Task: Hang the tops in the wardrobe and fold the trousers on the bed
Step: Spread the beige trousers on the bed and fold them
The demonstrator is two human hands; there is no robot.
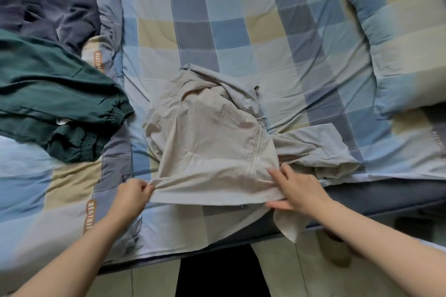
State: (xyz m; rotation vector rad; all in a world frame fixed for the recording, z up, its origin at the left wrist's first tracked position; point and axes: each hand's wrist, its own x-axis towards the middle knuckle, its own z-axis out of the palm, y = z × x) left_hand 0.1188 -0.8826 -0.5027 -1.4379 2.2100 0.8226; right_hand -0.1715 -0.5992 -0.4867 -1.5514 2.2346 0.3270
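You have one beige garment (212,142) lying on the bed (241,31), near its front edge, and both of your hands are on it. Take that beige garment as your landmark. Your left hand (132,194) pinches its near left corner, fingers curled tight on the hem, so that grip is clamped on the cloth. Your right hand (298,189) is at the near right corner: the fingers lie on top of the fabric and the thumb reaches under the hem, so this grip also holds the beige garment. The hem runs between your two hands. One loose flap of the same cloth hangs below your right hand, over the bed's front edge. The far part of the garment is bunched and folded over itself, and another part trails off to the right; you cannot tell from this view whether it is a top or trousers.

To the left of the beige garment you have two more pieces of clothing: one dark green garment (55,96) with two elastic cuffs facing the landmark, and, beyond it, one dark navy garment (50,9), crumpled. Neither touches the beige one.

Far right of the beige garment lies one checked pillow (407,38). A checked quilt (72,200) covers the bed under everything.
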